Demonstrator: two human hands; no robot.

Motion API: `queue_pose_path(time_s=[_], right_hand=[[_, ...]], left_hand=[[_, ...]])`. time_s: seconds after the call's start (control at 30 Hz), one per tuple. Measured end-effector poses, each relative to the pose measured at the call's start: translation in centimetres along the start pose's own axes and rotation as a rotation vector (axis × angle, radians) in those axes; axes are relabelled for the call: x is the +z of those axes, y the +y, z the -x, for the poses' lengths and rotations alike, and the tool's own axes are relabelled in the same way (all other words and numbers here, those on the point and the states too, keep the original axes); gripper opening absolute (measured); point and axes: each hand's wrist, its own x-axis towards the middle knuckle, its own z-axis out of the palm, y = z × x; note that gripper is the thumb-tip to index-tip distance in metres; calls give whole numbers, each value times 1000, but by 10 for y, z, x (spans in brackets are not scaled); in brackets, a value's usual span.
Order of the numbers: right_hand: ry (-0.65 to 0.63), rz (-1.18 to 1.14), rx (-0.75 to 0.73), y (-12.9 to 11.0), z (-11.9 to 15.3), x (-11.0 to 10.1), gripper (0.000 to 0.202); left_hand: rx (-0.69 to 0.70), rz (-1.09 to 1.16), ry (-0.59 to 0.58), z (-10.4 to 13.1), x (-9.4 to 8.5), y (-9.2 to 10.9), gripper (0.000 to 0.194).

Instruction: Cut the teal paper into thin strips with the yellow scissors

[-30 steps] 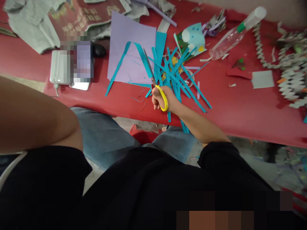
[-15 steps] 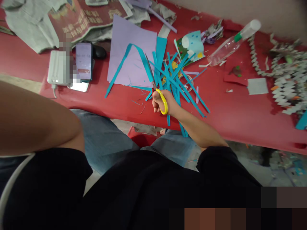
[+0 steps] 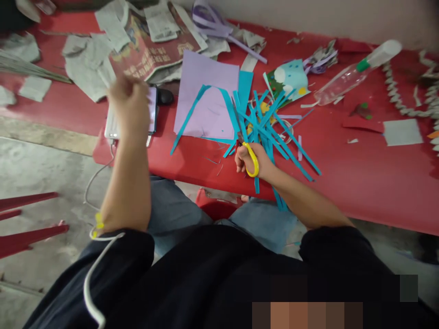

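Observation:
My right hand [image 3: 252,160] holds scissors by their yellow handle [image 3: 254,161] at the table's front edge, their blades pointing away from me. Beside it lies a loose pile of blue paper strips [image 3: 270,123]. A long bent blue strip [image 3: 192,112] runs over a stack of lilac paper [image 3: 209,105], with a blue sheet [image 3: 246,82] partly under it. My left hand [image 3: 128,103], blurred by motion, is raised over the white power bank [image 3: 112,125] and the phone [image 3: 152,109]; its fingers are smeared.
Newspaper pieces [image 3: 161,50] and a lilac ribbon roll [image 3: 212,23] lie at the back. A black mouse [image 3: 166,96] sits beside the phone. To the right are a painted card [image 3: 291,80], a clear bottle [image 3: 346,82] and folded paper chains [image 3: 398,91]. A white cable [image 3: 91,183] hangs at the left.
My left arm has swung into clearer view, with the hand above the phone. The view has shifted left, so the table items appear farther right. My right hand still holds the scissors.

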Motion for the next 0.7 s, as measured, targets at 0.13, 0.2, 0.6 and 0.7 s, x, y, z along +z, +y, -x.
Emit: queue_pose_path(time_s=[0.13, 0.2, 0.6, 0.7], right_hand=[[5, -11, -28, 8, -3, -1, 89], [-19, -2, -57, 14, -4, -1, 86], [-47, -50, 1, 13, 3, 10, 77], [-64, -22, -2, 10, 6, 13, 74]], left_hand=[[-53, 62, -364, 79, 50, -10, 23], [-63, 176, -493, 100, 70, -5, 32], [-22, 299, -575, 96, 91, -4, 26], [-86, 291, -557, 94, 92, -8, 26]])
